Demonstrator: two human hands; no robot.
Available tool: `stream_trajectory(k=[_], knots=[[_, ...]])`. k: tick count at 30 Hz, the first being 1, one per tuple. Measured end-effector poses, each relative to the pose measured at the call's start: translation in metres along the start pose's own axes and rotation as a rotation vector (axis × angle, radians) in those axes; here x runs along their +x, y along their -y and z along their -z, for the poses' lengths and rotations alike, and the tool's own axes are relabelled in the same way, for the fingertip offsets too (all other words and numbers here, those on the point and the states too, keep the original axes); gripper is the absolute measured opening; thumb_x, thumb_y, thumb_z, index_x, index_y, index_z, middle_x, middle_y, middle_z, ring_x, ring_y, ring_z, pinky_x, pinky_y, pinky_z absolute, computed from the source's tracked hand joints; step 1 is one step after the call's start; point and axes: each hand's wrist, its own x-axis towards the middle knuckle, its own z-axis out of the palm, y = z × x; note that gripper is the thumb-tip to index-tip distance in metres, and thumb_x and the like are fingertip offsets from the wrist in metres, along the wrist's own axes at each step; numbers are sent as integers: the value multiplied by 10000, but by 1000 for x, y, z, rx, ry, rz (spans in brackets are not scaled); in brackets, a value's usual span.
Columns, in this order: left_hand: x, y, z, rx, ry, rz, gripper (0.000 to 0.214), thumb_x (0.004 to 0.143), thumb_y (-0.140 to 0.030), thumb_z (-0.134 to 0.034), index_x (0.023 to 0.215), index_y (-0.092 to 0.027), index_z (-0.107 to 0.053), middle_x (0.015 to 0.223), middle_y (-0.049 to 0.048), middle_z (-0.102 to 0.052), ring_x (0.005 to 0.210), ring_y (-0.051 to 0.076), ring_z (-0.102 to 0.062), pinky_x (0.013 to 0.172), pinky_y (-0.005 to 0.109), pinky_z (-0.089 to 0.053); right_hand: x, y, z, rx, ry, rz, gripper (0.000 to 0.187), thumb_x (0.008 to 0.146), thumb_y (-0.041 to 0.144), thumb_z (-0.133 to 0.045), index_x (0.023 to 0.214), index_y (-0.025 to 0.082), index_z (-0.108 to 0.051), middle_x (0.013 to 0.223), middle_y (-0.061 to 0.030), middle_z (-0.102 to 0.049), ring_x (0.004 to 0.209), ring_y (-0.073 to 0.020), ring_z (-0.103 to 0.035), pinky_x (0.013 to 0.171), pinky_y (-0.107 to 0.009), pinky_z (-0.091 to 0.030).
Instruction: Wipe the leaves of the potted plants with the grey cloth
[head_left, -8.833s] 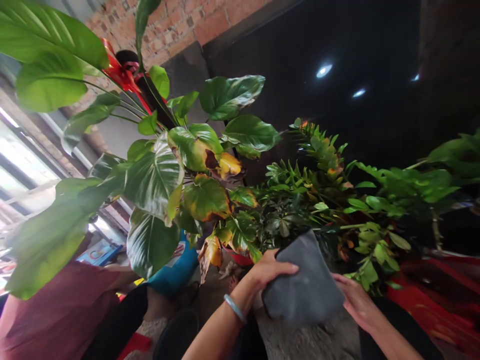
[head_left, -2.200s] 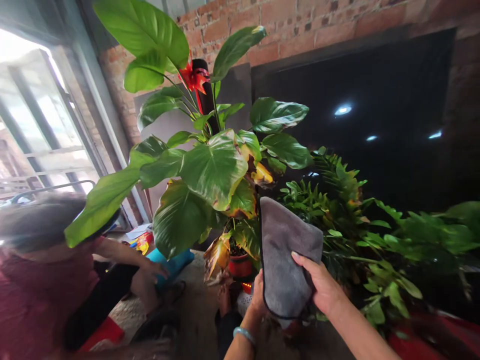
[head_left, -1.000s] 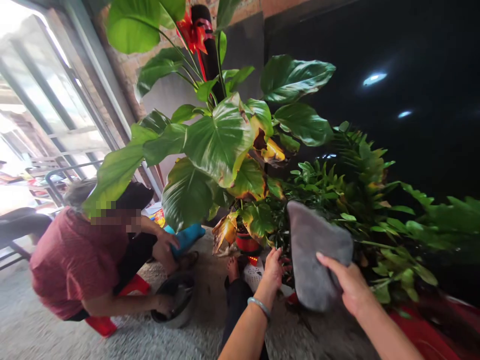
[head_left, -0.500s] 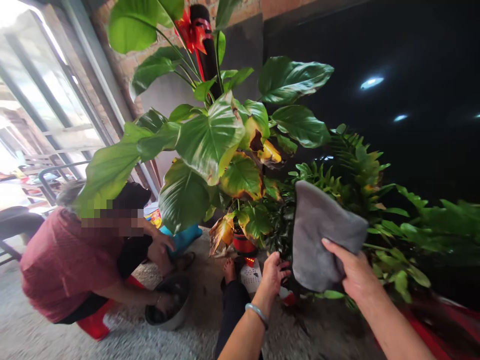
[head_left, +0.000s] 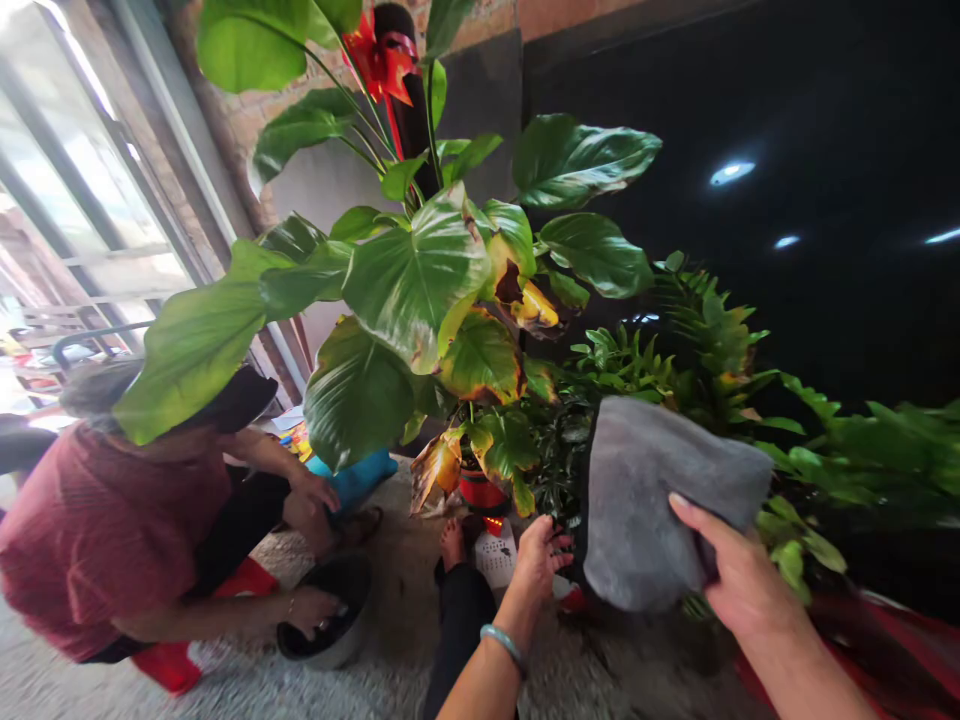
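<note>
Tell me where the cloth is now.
In the head view, the cloth is right of center, held in the right hand in front of the plants. The left hand is just to its left.

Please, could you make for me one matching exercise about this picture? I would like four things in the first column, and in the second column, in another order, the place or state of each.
Column one
1. grey cloth
2. bracelet
3. red bow
4. bucket

Column two
A. around the wrist of the left hand
B. a co-worker's hand at its opening
C. held by the right hand
D. near the top of the dark pole

Right pairs: 1-C, 2-A, 3-D, 4-B
</note>
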Motion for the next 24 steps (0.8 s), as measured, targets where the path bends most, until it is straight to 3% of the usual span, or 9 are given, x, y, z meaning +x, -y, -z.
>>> stream_trajectory(k=[2,5,9,11,15,18,20,23,24], knots=[[-1,0,-3,6,-1,6,206,644,-305,-716,741,-172,-592,678,34,-634,589,173,-586,578,291,-431,10,-1,-6,6,-30,3,402,381,289,-807,763,220,-701,718,-38,-768,979,-354,-669,837,-448,-534],[-2,-1,-3,11,-5,20,171,642,-291,-708,698,-175,-595,623,23,-622,602,185,-597,603,301,-444,3,-42,10,-132,-8,-196,362,345,319,-822,665,208,-694,604,-53,-742,869,-386,-694,777,-479,-543],[-2,-3,1,2,0,16,151,626,-275,-714,657,-173,-606,611,28,-640,673,206,-623,681,309,-463,-32,-94,46,-337,268,-344,291,406,374,-833,610,194,-728,632,-79,-761,748,-359,-714,726,-435,-545],[-3,-3,2,4,-5,25,161,637,-284,-714,685,-171,-610,644,26,-656,622,180,-599,655,304,-455,-40,-89,52,-333,283,-336,284,429,380,-837,616,195,-731,655,-87,-768,766,-358,-715,722,-428,-550],[-9,-2,-2,17,-9,53,168,670,-287,-697,712,-172,-582,688,31,-661,559,147,-565,558,275,-410,-16,-30,34,-45,-88,-119,392,376,324,-845,733,239,-709,739,-22,-786,1014,-367,-670,798,-440,-555],[-11,-1,-5,20,-10,59,168,677,-279,-695,711,-176,-567,697,37,-660,587,155,-583,541,263,-396,11,-4,16,136,-185,39,429,389,255,-831,794,276,-694,828,33,-793,1218,-311,-566,917,-400,-516],[-10,1,-5,22,-10,61,177,671,-279,-708,715,-173,-572,704,38,-662,595,156,-587,556,268,-405,16,-15,13,112,-162,-39,362,401,269,-827,736,261,-688,759,9,-788,1196,-336,-581,912,-425,-522],[-5,2,0,23,-12,67,204,642,-283,-739,698,-162,-585,665,30,-651,602,163,-592,611,288,-433,-2,-62,28,-76,-12,-306,307,432,358,-820,671,204,-706,646,-74,-764,986,-418,-679,829,-514,-549],[-4,2,3,20,-8,68,211,633,-284,-747,688,-157,-588,645,27,-647,614,171,-599,631,295,-441,-12,-78,36,-139,35,-327,315,446,383,-819,677,193,-717,663,-91,-767,939,-423,-693,821,-521,-549]])
